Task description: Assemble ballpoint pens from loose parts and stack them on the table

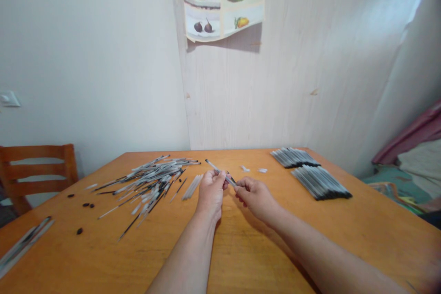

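Observation:
A slim pen [212, 165] with a clear barrel and a black end slants between my two hands above the middle of the table. My left hand [211, 191] is closed around its middle, with thumb and fingers pinching it. The fingertips of my right hand [257, 194] pinch the pen's lower right end, and part of that end is hidden by them. Just left of my left hand lie several clear barrels [192, 187] side by side. Farther left spreads a loose pile of pen parts [151, 181], with black refills and whitish tubes crossing one another.
Two neat stacks of black-ended pens, a far one [294, 157] and a nearer one [320, 183], lie at the right. Small clear pieces [262, 170] sit behind my hands. Black plugs [80, 231] and longer strips [25, 243] are at the left, near a wooden chair [37, 170].

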`<state>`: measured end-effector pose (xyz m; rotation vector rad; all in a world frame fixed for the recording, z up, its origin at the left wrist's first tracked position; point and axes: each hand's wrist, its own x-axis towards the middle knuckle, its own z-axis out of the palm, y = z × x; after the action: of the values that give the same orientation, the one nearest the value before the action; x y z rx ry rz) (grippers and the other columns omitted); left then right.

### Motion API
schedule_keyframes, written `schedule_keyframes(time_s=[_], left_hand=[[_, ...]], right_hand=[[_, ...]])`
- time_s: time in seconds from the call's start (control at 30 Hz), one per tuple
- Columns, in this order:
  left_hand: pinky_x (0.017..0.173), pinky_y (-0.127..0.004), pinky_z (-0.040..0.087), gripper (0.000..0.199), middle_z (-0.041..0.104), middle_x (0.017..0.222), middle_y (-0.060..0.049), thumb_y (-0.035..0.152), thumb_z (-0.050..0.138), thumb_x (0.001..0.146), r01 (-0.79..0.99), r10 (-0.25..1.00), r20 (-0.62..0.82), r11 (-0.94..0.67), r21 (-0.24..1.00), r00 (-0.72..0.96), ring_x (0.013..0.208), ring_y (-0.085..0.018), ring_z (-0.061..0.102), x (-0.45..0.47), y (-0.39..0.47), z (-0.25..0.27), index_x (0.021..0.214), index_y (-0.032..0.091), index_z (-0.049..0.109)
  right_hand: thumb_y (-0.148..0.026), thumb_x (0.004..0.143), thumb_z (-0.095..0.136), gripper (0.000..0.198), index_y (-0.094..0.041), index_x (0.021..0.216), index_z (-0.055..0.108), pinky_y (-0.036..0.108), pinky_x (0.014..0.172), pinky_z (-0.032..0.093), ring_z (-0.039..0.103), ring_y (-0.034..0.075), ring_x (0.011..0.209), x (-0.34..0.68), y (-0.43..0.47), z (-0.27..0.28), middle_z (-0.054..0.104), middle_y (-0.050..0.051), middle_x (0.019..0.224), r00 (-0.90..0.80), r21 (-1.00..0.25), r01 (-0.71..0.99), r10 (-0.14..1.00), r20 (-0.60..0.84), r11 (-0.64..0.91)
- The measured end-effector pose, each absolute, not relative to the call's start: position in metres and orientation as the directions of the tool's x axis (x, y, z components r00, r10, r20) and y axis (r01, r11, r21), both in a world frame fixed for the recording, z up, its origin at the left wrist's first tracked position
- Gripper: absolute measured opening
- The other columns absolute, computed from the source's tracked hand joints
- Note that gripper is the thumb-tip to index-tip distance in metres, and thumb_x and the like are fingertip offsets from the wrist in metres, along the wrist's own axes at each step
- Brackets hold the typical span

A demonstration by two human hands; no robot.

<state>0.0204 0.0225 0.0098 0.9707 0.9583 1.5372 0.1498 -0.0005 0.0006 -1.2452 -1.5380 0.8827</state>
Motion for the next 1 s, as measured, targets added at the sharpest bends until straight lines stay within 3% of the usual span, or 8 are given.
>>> schedule_keyframes(time_s=[0.37, 1.0], left_hand=[[0.069, -0.025, 0.047, 0.038, 0.069, 0.078, -0.006, 0.045, 0.072, 0.072, -0.371, 0.98, 0.135, -0.18, 0.911, -0.145, 0.069, -0.012, 0.063, 0.027, 0.017, 0.01, 0.09, 0.015, 0.057], [0.069, -0.027, 0.049, 0.04, 0.067, 0.078, -0.004, 0.047, 0.074, 0.069, -0.404, 0.987, 0.125, -0.157, 0.901, -0.105, 0.071, -0.014, 0.064, 0.03, 0.014, 0.011, 0.088, 0.017, 0.055]], right_hand=[[-0.029, 0.083, 0.052, 0.02, -0.017, 0.07, 0.06, 0.024, 0.055, 0.033, 0.048, 0.012, 0.058, 0.153, -0.006, 0.008, 0.055, -0.001, 0.06, -0.036, -0.822, 0.475, 0.94, 0.34, 0.315], [-0.026, 0.082, 0.052, 0.018, -0.017, 0.069, 0.06, 0.024, 0.057, 0.034, 0.049, 0.013, 0.06, 0.157, -0.008, 0.007, 0.055, -0.001, 0.062, -0.042, -0.807, 0.47, 0.923, 0.383, 0.356]])
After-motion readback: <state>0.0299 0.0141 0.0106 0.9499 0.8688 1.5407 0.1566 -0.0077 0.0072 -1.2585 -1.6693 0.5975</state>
